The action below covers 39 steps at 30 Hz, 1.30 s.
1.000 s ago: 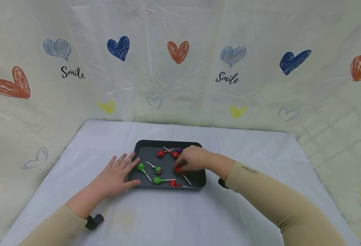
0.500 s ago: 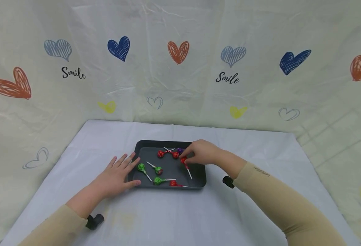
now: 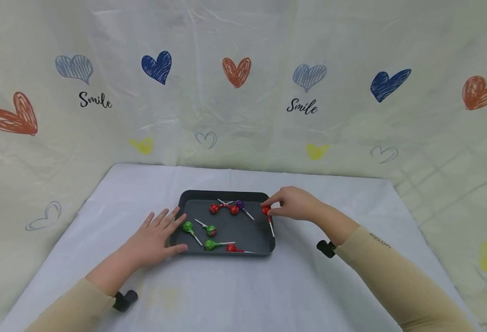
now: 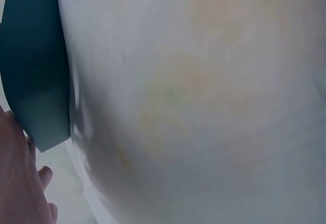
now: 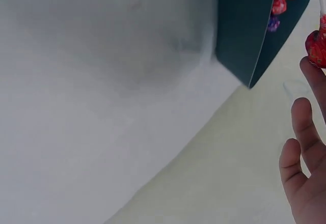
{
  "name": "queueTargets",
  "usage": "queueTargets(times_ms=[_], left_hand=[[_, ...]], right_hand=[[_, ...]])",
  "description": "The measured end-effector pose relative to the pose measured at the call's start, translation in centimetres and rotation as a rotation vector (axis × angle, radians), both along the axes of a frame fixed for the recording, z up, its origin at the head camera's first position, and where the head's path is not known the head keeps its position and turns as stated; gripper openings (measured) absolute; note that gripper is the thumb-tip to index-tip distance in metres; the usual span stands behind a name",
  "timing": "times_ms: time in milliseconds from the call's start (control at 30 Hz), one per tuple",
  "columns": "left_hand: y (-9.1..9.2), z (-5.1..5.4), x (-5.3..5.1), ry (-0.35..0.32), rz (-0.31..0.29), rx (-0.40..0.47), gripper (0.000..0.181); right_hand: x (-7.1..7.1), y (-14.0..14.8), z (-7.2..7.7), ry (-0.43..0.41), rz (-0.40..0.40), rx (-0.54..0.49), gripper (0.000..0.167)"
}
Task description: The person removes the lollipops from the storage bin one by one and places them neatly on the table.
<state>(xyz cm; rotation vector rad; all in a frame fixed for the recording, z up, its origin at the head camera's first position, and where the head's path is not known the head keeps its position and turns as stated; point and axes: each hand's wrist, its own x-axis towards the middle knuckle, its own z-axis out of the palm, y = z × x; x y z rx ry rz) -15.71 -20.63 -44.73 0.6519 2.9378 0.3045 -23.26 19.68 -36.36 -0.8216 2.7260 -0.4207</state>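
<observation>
My right hand (image 3: 295, 204) pinches a red lollipop (image 3: 266, 210) by its wrapped head, its white stick pointing down over the right rim of a dark grey tray (image 3: 252, 235). The right wrist view shows that red lollipop (image 5: 317, 48) at the fingertips, above the tray's edge. With fingers spread, my left hand (image 3: 154, 240) rests on the tray's left rim. Inside the tray lie several green lollipops, one of them a green lollipop (image 3: 210, 245) near the front. Two red lollipops with crossed sticks and a purple lollipop (image 3: 240, 204) lie at the back, and another red lollipop (image 3: 232, 248) lies in front.
A white cloth (image 3: 210, 295) covers the table under the tray. Behind it hangs a pale sheet (image 3: 264, 129) printed with hearts and "Smile". A dark wrist camera (image 3: 325, 249) sits at the right wrist, and another wrist camera (image 3: 125, 300) at the left.
My right hand has lifted the red lollipop from the tray's middle and carried it right, to above the right rim. The purple lollipop's stick now shows. My left hand stays on the rim.
</observation>
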Motion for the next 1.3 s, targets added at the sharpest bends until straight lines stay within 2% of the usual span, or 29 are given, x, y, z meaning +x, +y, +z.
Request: queueTargets(times_ms=[300,500,700,1000,1300], left_hand=[[-0.2,-0.4,-0.2,0.013,-0.014,0.024,0.092],[-0.3,-0.6,-0.3,0.012,-0.010,-0.020,0.096],[-0.1,-0.2,-0.1,0.024,-0.011,-0.006,0.094],[0.0,-0.2,-0.1,0.001,0.002,-0.009,0.090],[0.0,-0.2,-0.3,-0.008,-0.001,-0.017,0.091]], right_hand=[[1.1,4.3,0.8,0.051,-0.072,-0.044,0.028],[1.2,5.8,0.7,0.038,-0.113,-0.047,0.030],[1.1,6.6,-0.6,0.004,-0.134,-0.025,0.032],[0.5,6.7,-3.2,-0.092,-0.100,0.005,0.029],[0.4,6.8,-5.2,-0.062,-0.042,0.024,0.025]])
